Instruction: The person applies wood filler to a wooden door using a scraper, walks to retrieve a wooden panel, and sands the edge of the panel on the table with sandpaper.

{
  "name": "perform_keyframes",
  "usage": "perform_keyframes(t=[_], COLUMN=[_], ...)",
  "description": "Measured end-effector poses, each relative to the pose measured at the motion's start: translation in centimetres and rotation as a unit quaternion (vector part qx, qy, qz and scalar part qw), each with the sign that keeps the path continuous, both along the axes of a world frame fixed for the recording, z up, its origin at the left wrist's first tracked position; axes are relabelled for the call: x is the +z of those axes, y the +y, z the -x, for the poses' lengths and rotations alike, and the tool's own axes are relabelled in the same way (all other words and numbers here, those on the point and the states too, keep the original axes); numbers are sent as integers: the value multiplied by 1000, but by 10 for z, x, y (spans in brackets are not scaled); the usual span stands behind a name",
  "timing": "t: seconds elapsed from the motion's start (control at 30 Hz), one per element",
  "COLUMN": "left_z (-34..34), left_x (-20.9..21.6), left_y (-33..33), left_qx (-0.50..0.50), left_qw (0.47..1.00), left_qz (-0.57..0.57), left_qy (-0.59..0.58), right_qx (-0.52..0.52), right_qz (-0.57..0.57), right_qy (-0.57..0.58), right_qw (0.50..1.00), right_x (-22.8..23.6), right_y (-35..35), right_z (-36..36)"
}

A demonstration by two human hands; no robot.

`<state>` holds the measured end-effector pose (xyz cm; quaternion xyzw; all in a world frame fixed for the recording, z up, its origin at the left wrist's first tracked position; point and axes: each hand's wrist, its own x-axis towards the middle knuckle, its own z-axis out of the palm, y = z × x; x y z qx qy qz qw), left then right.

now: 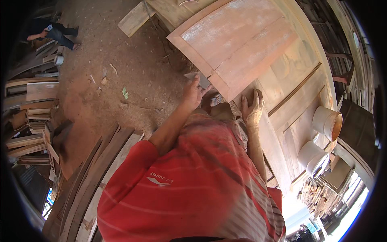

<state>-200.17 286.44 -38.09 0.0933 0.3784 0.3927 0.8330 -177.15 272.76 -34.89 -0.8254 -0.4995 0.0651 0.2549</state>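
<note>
My left hand (pixel 192 93) is raised beside the near corner of a reddish-brown wooden panel (pixel 246 42), its fingers closed on a thin, flat grey piece (pixel 204 82). Whether that piece is sandpaper or a blade, I cannot tell. The panel has a framed border, pale dusty patches and a dark split near its left edge. It lies on a larger pale wooden door-like board (pixel 290 86). My right hand (pixel 252 107) rests with fingers apart at the board's near edge, just right of the panel corner, holding nothing.
Two white buckets (pixel 312 158) stand on the board at the right. Long planks (pixel 90 181) lean at lower left, and stacked timber (pixel 38 109) lines the left side. A person in dark clothes (pixel 60 36) is at the far left. Scraps litter the dirt floor (pixel 105 60).
</note>
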Motion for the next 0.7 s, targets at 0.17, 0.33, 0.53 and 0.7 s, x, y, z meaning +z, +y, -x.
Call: perform_keyframes(t=[0.17, 0.33, 0.53, 0.7], left_z=[-5, -13, -27, -31], left_x=[-10, -12, -2, -15], left_y=[-9, 0, 6, 5], left_qx=[6, -2, 19, 122], left_qw=[999, 998, 999, 992], left_qz=[39, 18, -44, 32], left_qy=[31, 60, 17, 9], right_qx=[-7, 26, 49, 70], right_qz=[-52, -70, -97, -93], right_qy=[-14, -9, 8, 12], right_qw=[998, 997, 994, 993], right_x=[-12, -6, -6, 2], right_y=[-3, -7, -8, 2], right_z=[-3, -10, -18, -29])
